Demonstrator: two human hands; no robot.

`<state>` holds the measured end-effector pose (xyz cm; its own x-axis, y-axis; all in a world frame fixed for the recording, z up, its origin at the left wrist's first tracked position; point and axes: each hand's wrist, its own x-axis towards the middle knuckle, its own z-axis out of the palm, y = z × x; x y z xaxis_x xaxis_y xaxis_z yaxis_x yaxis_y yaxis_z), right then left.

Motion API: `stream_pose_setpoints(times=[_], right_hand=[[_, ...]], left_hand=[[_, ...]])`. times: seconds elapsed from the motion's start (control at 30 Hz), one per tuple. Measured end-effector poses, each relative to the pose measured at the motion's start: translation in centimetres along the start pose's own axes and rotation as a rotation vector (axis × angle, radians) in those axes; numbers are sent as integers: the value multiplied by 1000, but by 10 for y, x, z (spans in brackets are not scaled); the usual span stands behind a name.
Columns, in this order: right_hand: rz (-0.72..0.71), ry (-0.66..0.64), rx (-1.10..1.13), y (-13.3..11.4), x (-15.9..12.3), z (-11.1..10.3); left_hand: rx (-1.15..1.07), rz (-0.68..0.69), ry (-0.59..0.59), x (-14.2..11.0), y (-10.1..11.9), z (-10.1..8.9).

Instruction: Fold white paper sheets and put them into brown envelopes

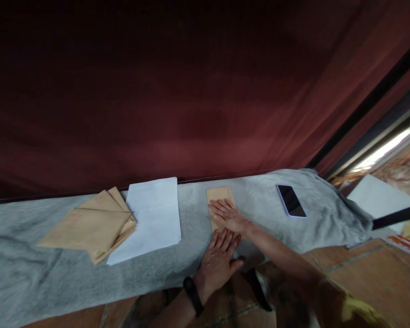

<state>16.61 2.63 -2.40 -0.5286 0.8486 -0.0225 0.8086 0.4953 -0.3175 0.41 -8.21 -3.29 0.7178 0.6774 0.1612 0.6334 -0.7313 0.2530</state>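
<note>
A brown paper envelope (219, 192) lies flat on the grey cloth, partly covered by both hands. My right hand (227, 215) rests palm down across its middle, fingers stretched out and pointing left. Lower down, my left hand (220, 257) has its fingertips on the envelope's near end, with the fingers extended and the thumb apart. A dark band (192, 296) circles the left wrist. Neither hand grips anything. Whatever part of the envelope is under the palms is hidden.
White paper sheets (153, 218) lie left of the hands, partly under a fanned pile of brown envelopes (89, 223). A phone (291, 201) is on the right. Grey cloth (191, 196) covers the narrow surface, backed by a dark red curtain (191, 114). Tiled floor (372, 278) shows below.
</note>
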Motion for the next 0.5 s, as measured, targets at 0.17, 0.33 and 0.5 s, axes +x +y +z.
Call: stream_pose_setpoints(times=[0.17,0.33,0.5], right_hand=[[-34,27,131,-12,-53,8],[208,303,215,-13,-79,12],[637,337,164,-9,-74,7]], left_hand=[[29,-14,-26,-1,4,-6],[77,1,4,-4,8,-6],[162,-35,69,-5,13,3]])
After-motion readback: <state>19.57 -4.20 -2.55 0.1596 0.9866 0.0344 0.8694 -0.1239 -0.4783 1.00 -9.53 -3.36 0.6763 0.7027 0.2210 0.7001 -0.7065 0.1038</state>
